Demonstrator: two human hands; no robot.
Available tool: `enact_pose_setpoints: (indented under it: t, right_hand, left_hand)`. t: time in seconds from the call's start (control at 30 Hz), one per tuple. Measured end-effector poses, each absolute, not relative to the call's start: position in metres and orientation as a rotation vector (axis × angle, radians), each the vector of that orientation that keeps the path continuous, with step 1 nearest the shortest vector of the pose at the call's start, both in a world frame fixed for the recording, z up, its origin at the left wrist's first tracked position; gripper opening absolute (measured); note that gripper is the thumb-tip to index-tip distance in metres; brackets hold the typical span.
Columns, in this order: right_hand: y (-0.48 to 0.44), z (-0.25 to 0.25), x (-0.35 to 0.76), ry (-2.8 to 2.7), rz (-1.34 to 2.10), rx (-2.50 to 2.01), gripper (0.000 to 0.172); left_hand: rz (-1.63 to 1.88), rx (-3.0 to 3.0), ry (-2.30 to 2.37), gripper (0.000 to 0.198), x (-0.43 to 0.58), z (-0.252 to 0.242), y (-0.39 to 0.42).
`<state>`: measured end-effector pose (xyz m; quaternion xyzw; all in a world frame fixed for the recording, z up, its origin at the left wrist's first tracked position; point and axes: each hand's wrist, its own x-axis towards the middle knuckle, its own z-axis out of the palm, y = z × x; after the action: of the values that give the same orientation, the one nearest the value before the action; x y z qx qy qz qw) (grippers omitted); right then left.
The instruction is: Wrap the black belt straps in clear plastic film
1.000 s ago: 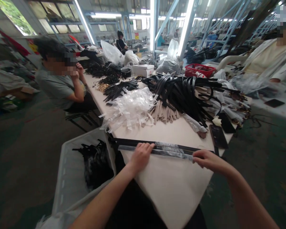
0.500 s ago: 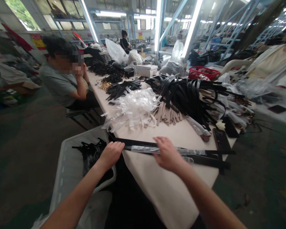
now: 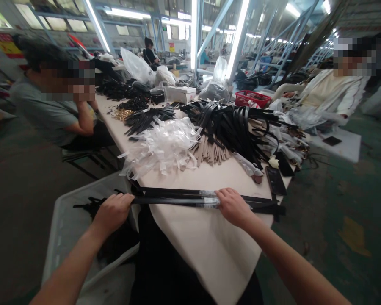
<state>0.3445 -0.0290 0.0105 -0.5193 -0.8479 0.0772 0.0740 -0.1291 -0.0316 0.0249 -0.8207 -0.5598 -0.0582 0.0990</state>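
Left of the table [image 3: 206,243], the left hand [image 3: 116,210] grasps a black strap [image 3: 171,200]; over the table, the right hand [image 3: 234,206] grips its clear wrapping [image 3: 211,202] — best held taut, flat.

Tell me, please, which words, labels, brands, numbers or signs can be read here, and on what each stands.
No text can be read.
Red-and-yellow banner, at the view's left edge: any lettering too blurred.
Small red-and-yellow sign, in the background: too small.
Black strap, in front: none readable.
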Motion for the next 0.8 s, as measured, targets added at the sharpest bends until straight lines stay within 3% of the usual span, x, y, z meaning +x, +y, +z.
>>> enact_pose_setpoints:
  t: [0.1, 0.27, 0.4, 0.5, 0.6, 0.8]
  right_hand:
    - [-0.037, -0.001, 0.405, -2.499, 0.201, -1.666, 0.056]
    - [-0.044, -0.019, 0.464, -2.431, 0.226, -1.851, 0.022]
    - [-0.043, -0.021, 0.452, -2.365, 0.21, -1.765, 0.022]
    - [-0.043, -0.021, 0.436, -2.313, 0.218, -1.706, 0.029]
    - [-0.046, -0.022, 0.434, -2.311, 0.233, -1.691, 0.028]
    - [0.004, -0.003, 0.438, -2.191, 0.33, -1.681, 0.019]
  left_hand:
    - [-0.151, -2.385, -1.655, 0.033, -0.117, 0.007, -0.013]
    - [-0.42, -2.332, -1.709, 0.055, -0.048, 0.003, -0.004]
    - [-0.539, -2.728, -1.519, 0.048, 0.067, 0.0, -0.022]
    - [-0.516, -2.871, -1.422, 0.057, 0.128, -0.015, -0.028]
    - [-0.476, -2.928, -1.394, 0.067, 0.145, -0.034, -0.019]
    - [-0.473, -2.963, -1.392, 0.062, 0.149, -0.048, 0.014]
